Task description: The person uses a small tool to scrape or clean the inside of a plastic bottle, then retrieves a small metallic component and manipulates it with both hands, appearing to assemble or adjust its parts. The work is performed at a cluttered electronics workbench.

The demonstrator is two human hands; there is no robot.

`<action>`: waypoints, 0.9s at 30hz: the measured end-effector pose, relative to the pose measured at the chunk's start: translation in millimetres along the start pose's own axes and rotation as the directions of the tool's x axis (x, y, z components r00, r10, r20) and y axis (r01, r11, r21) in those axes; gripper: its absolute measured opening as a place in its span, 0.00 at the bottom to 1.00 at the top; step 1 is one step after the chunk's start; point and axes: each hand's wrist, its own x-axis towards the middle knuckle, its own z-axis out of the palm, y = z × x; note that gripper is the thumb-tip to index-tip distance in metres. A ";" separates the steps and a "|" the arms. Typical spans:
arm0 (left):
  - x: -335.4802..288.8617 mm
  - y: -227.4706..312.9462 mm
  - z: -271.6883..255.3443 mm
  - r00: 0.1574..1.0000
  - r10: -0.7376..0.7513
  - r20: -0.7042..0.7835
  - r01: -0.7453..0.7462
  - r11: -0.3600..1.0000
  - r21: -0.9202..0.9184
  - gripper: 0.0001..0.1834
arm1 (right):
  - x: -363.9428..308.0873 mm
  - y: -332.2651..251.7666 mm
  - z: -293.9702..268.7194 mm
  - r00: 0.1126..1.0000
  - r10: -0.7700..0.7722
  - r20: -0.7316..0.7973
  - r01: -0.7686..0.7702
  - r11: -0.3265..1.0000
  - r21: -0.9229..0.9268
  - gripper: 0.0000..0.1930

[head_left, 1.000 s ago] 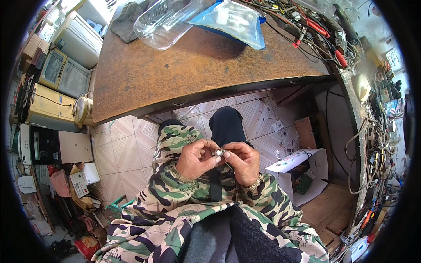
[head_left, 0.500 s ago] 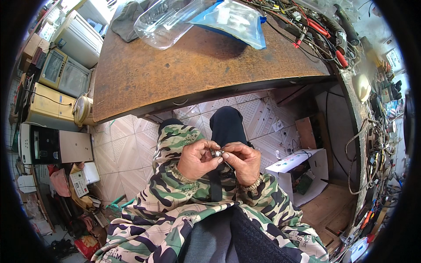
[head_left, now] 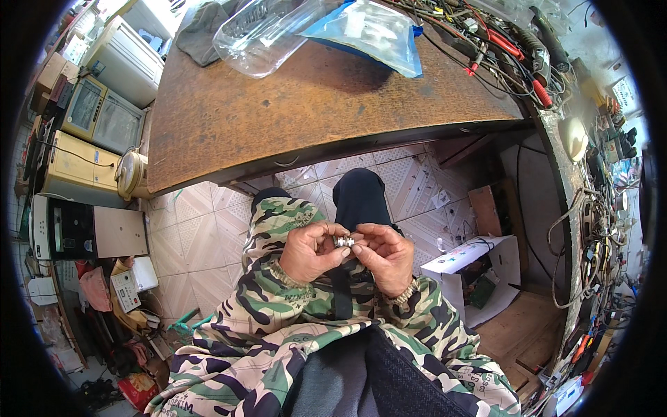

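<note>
The left hand (head_left: 303, 256) and right hand (head_left: 386, 258) are pinching a small silvery metal part (head_left: 343, 242), which is sitting between their facing fingers (head_left: 326, 229) above the lap (head_left: 360, 286). Dark lettering is showing on the camouflage sleeve (head_left: 260, 309); bluish marks are crossing the white carton (head_left: 448, 264).

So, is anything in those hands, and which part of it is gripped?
Yes, a small silvery part: the left hand pinches its left side, and the right hand is at its right end. Finer detail is too small to tell.
</note>
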 end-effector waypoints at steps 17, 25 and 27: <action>-3.8 -7.1 -3.4 0.996 0.072 0.061 -0.068 0.995 -0.067 0.15 | -11.3 -3.1 8.1 0.992 -0.129 -0.014 0.126 0.983 -0.134 0.16; -8.1 1.8 5.2 0.983 0.179 0.026 -0.180 0.984 0.020 0.13 | -15.0 -3.7 8.9 0.997 -0.077 -0.011 0.076 0.995 -0.058 0.16; -8.6 2.7 3.4 0.984 0.179 0.017 -0.180 0.974 0.138 0.13 | -14.6 -4.4 11.7 0.997 -0.075 -0.019 0.074 0.996 -0.056 0.14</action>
